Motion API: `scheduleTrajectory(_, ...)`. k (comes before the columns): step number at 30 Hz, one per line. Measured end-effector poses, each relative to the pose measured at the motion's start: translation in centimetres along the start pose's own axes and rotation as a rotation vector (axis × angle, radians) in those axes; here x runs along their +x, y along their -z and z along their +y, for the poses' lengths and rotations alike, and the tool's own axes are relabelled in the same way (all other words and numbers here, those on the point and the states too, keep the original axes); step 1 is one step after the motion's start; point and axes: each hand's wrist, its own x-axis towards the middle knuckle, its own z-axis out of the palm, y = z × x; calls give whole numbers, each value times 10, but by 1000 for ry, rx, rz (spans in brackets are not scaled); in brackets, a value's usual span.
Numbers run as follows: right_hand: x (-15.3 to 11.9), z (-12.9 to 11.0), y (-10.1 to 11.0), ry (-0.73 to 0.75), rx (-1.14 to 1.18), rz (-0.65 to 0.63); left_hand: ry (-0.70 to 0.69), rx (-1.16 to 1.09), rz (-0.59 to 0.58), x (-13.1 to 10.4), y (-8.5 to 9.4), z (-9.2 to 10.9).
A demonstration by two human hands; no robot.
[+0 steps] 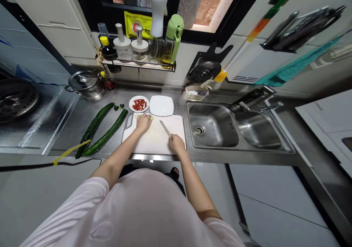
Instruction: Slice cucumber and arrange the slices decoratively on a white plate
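fingers of right hand (177, 143) closed round knife (165, 128); left hand (143, 124) bent at green slices (151, 118), far left on board (152, 140), hold unclear.

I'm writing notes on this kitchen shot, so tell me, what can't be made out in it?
All in the head view:
Cucumber slices: full count unclear; the left hand covers part of that spot.
Knife: most of its handle is hidden by the right hand.
Red pieces: too small to identify.
Yellow packet: right end hidden behind the white-topped bottle.
Dark round thing: cut off by the left edge.
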Motion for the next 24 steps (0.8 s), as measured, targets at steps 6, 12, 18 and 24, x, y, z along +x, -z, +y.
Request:
scheduleTrajectory(6, 0, 0, 1, -6, 0, -19, 4, 23, -22, 7, -1, 3)
scheduleTrajectory(12, -2, -3, 5, -16, -4, -35, 87, -151, -5, 5, 4, 3)
scheduleTrajectory(18, -3, -2, 6, 4, 0, -20, 244, -500, -41, -8, -2, -19)
scheduleTrajectory(24, -10, 0, 10, 24, -6, 20, 313, -476, -61, -41, -2, -41)
